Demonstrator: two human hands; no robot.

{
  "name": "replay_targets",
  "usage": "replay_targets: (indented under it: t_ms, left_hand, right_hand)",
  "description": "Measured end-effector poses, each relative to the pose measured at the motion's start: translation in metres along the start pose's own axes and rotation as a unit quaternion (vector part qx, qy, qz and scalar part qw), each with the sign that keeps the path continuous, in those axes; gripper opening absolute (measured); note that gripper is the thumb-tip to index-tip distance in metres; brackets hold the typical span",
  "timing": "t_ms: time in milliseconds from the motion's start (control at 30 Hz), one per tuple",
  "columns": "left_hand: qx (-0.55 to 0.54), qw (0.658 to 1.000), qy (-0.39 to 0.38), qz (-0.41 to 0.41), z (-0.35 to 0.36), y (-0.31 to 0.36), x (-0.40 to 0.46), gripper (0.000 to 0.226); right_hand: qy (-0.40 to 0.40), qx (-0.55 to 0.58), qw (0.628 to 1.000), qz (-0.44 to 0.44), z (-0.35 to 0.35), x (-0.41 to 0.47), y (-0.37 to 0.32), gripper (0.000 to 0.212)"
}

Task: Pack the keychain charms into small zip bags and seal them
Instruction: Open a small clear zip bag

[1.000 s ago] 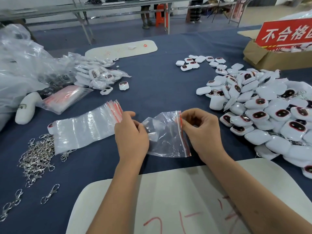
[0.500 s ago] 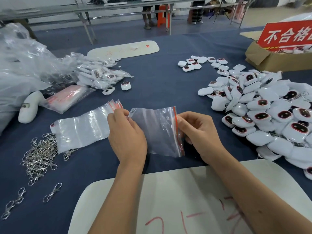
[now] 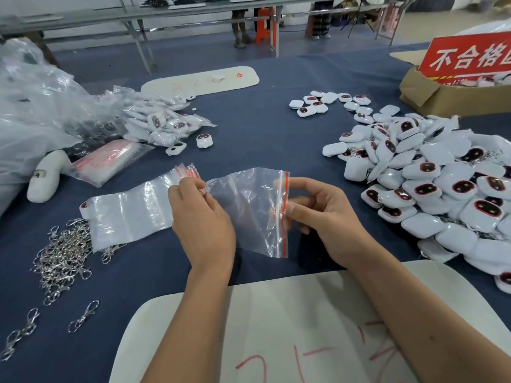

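A clear small zip bag [image 3: 249, 208] with a red seal strip is stretched flat between my hands above the blue table. My left hand [image 3: 201, 225] pinches its bottom corner. My right hand [image 3: 320, 217] pinches the red zip edge, fingers in front and behind. The bag looks empty. A stack of spare zip bags [image 3: 130, 211] lies left of my left hand. White keychain charms [image 3: 431, 189] with dark red faces are heaped at the right.
Silver clasps [image 3: 63, 255] are piled at the left, a few loose near the front. Packed charms in bags [image 3: 163, 125] and crumpled plastic [image 3: 36, 106] lie at the far left. A cardboard box [image 3: 442, 98] with a red sign stands far right. A white board [image 3: 304, 327] lies under my forearms.
The bag has been spread from crumpled to flat. My left hand shifted to its upper left corner and my right hand's fingers opened along the zip edge.
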State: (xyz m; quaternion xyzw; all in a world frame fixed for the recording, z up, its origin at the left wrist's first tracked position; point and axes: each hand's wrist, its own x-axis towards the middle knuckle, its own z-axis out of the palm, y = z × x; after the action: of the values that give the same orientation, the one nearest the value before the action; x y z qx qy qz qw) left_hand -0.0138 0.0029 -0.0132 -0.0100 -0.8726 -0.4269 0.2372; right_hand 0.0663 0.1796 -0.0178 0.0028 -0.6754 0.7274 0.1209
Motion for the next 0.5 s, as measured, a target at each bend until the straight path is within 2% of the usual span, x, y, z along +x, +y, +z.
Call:
replay_targets:
  t_ms: [100,267,400,500]
  left_hand:
    - [-0.012,1.000,0.001,0.016,0.000,0.000,-0.001,0.017]
    - [-0.040,0.999,0.006,0.029,0.002,-0.002,0.000,0.016]
    - [-0.086,0.996,0.035,0.005,-0.002,-0.004,0.009,0.013]
    - [-0.083,0.995,0.046,0.012,-0.005,-0.003,0.007,0.015]
  right_hand:
    - [0.022,0.031,0.999,-0.003,-0.001,0.002,0.002,0.031]
    - [0.126,0.036,0.991,0.014,-0.003,0.006,0.008,0.028]
    - [0.229,-0.083,0.970,-0.002,0.000,0.006,0.013,0.022]
    - [0.236,-0.196,0.952,-0.012,0.003,0.006,0.017,0.022]
